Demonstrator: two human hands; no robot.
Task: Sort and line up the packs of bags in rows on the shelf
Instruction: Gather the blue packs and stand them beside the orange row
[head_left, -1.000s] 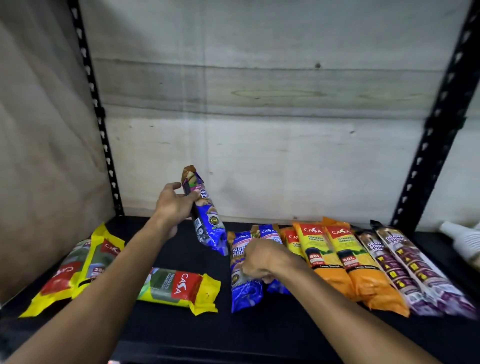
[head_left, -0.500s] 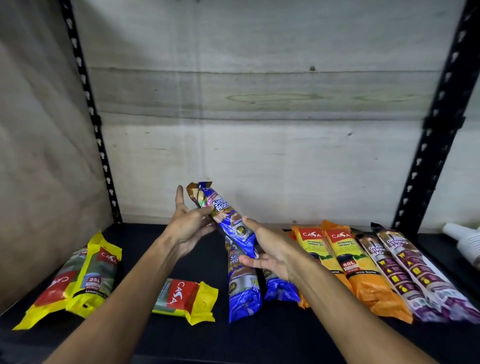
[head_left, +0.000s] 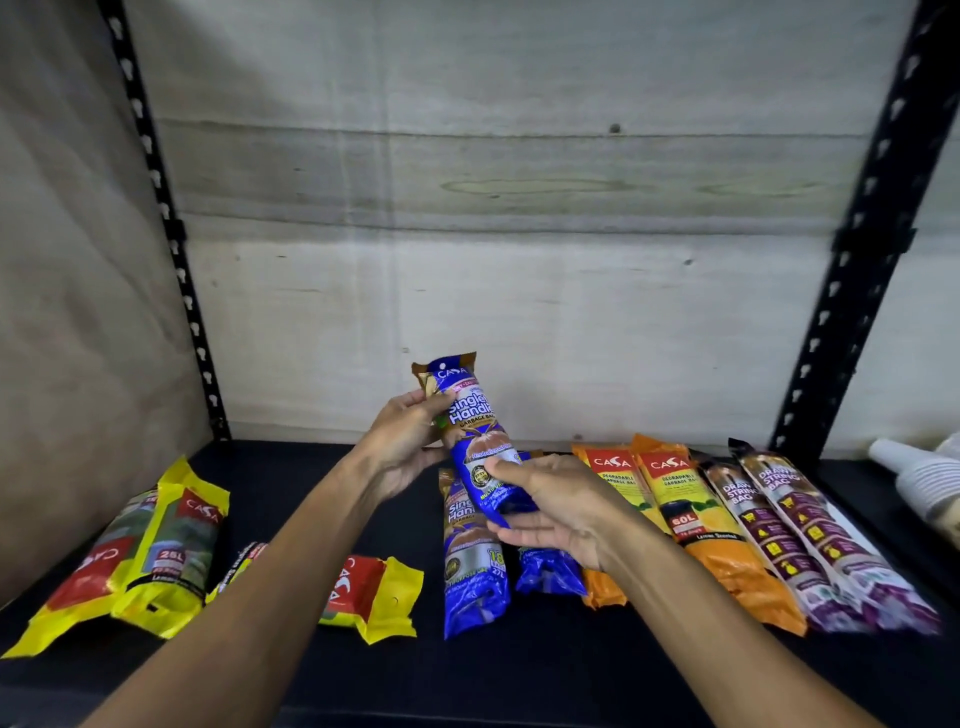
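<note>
I hold the blue Single Handle garbage-bag pack (head_left: 475, 441) tilted above the black shelf (head_left: 571, 670), near its back edge: my left hand (head_left: 405, 447) grips its upper part, my right hand (head_left: 556, 506) grasps its lower end. Beneath lie two blue packs (head_left: 472, 566), then orange packs (head_left: 691, 519) and purple drawstring packs (head_left: 800, 535) toward the right edge; yellow packs (head_left: 171, 540) lie at the left.

white bottle (head_left: 922, 480): cut off by the right edge
second blue pack (head_left: 548, 569): mostly hidden under the right hand (head_left: 558, 512)
purple packs (head_left: 852, 597): near ends blurred
</note>
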